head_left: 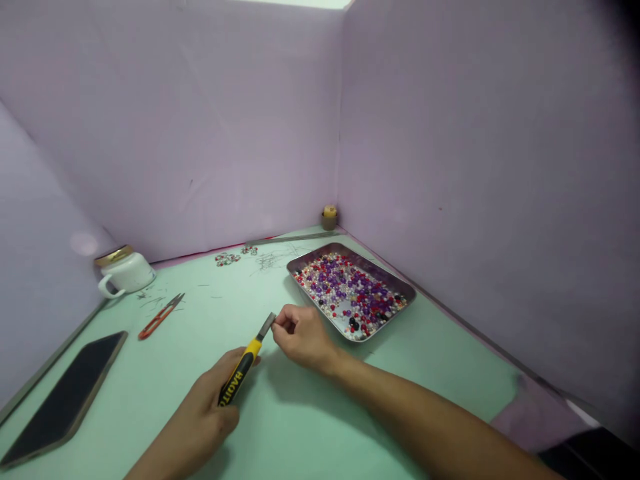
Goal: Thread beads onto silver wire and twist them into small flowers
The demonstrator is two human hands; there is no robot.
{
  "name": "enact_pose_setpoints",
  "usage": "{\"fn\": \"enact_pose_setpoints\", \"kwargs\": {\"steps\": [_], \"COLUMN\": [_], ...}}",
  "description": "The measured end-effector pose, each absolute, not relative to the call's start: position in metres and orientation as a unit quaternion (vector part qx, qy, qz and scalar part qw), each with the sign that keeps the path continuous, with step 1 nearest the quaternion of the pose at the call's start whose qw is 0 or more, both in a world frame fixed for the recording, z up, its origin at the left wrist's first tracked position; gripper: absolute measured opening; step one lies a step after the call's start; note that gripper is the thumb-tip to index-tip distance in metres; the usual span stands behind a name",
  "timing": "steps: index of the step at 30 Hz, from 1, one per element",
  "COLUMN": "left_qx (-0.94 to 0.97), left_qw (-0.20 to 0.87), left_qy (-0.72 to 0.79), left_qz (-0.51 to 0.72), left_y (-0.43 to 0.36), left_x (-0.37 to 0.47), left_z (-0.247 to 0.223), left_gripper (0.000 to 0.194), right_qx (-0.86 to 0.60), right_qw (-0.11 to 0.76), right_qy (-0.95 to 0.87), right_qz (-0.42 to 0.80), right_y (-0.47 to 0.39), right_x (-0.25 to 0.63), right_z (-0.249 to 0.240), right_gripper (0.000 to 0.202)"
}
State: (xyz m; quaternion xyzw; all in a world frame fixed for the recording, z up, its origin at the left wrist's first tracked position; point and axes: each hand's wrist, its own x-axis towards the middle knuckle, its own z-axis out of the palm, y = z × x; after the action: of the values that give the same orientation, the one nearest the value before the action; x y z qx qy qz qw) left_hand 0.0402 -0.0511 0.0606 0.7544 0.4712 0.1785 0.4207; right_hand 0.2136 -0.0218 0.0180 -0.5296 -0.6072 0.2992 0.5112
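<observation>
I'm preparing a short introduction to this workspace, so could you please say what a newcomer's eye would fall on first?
A newcomer would likely notice first the metal tray of red, purple and pale beads, beyond the right hand. Next comes the yellow-and-black tool in the left hand, its metal tip close to the right hand's pinch. At the left, a white mug also stands out.

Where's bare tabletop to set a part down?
Bare: tabletop between dark slab, orange snips and left hand; also between tray, right forearm and right wall. Crowded: far side, with thin wires and beaded rings; scraps beside the mug.
</observation>
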Motion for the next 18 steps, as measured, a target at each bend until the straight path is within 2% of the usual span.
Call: {"fn": "enact_pose_setpoints", "kwargs": {"steps": [3, 7, 9, 14, 18], "left_qx": [0.737, 0.732, 0.718, 0.622, 0.643], "left_qw": [0.423, 0.401, 0.426, 0.533, 0.5], "left_qy": [0.493, 0.513, 0.516, 0.538, 0.542], "left_qz": [0.187, 0.198, 0.194, 0.198, 0.206], "left_y": [-0.054, -0.056, -0.054, -0.049, -0.051], "left_x": [0.042, 0.044, 0.042, 0.035, 0.038], "left_z": [0.06, 0.058, 0.057, 0.057, 0.06], "left_gripper": [0.06, 0.056, 0.058, 0.062, 0.063], "right_qx": [-0.512, -0.504, -0.517, -0.511, -0.518], "right_qw": [0.511, 0.502, 0.503, 0.509, 0.506], "right_qy": [-0.655, -0.678, -0.655, -0.509, -0.505], "right_qz": [0.216, 0.185, 0.225, 0.471, 0.469], "right_y": [-0.027, -0.028, -0.026, -0.016, -0.015], "right_x": [0.214, 0.215, 0.214, 0.213, 0.213], "right_z": [0.017, 0.019, 0.02, 0.023, 0.024], "right_gripper": [0.011, 0.012, 0.011, 0.008, 0.006]}}
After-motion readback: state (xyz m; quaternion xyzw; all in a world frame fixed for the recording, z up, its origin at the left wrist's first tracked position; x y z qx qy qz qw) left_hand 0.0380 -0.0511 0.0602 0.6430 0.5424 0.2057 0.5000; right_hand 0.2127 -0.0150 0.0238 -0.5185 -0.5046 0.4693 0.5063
